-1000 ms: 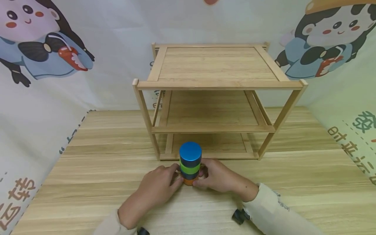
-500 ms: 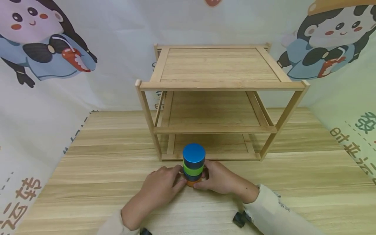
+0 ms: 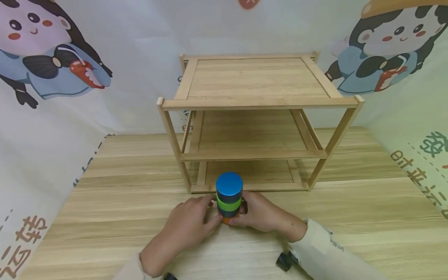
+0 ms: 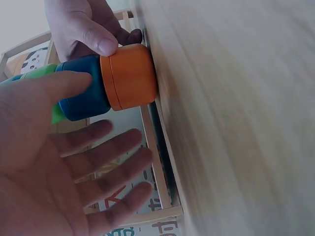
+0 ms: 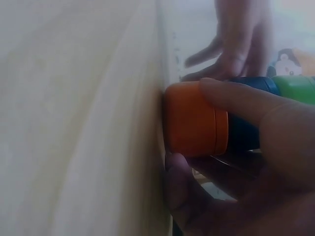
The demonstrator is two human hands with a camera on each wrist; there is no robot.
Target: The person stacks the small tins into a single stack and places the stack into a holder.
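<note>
A small upright stack of round lidded tins stands on the wooden tabletop. A blue tin (image 3: 229, 183) is on top, then a green tin (image 3: 229, 205), a dark blue tin (image 4: 81, 101) and an orange tin (image 5: 192, 118) at the bottom. My right hand (image 3: 262, 212) pinches the orange tin between thumb and fingers, low by the tabletop. On the stack's other side is my left hand (image 3: 187, 219), its fingers straight and spread in the left wrist view. The left thumb overlaps the dark blue tin there.
Right behind the stack stands a three-tier wooden shelf (image 3: 259, 102), its front bottom rail close to the tins. Printed cloth walls (image 3: 140, 77) enclose the tabletop (image 3: 115, 202) at the back and sides. A black wrist-worn piece (image 3: 284, 261) hangs under the right sleeve.
The head view shifts slightly. The stack and both hands stay nearly in the same place, with the right hand still holding the orange tin.
</note>
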